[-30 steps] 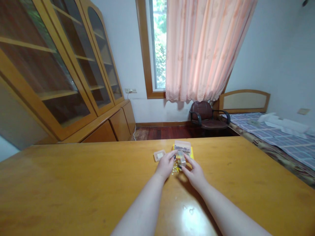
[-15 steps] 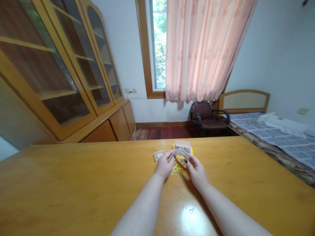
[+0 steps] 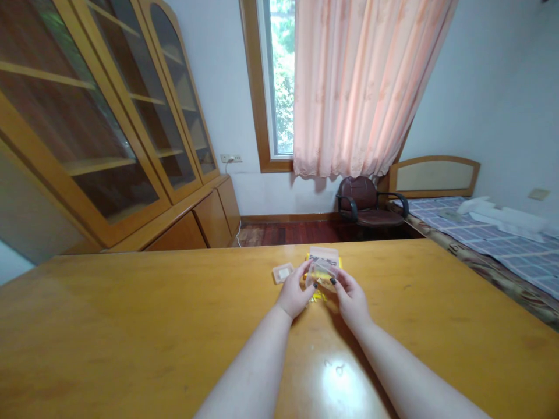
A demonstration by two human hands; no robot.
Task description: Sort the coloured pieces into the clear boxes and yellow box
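Both my hands are closed on a small clear plastic container (image 3: 322, 272) above the table. My left hand (image 3: 296, 292) grips its left side, with the thumb at the front edge. On the opposite side, my right hand (image 3: 351, 298) pinches it between thumb and fingers. What lies inside is too small to make out. Small yellow pieces (image 3: 318, 297) lie on the table just below the container. Behind it are a yellow item (image 3: 340, 263) and a pale translucent piece (image 3: 324, 252), both partly hidden.
A shallow pinkish tray (image 3: 276, 276) with a white square in it sits left of my left hand. The wooden table (image 3: 152, 326) ends beyond the objects. Farther off are a glass-door cabinet (image 3: 117, 145), an office chair (image 3: 371, 203) and a bed (image 3: 502, 233).
The container has tilted in my hands and covers more of the small pieces. My left thumb has slid lower along its front. The tray stays in place.
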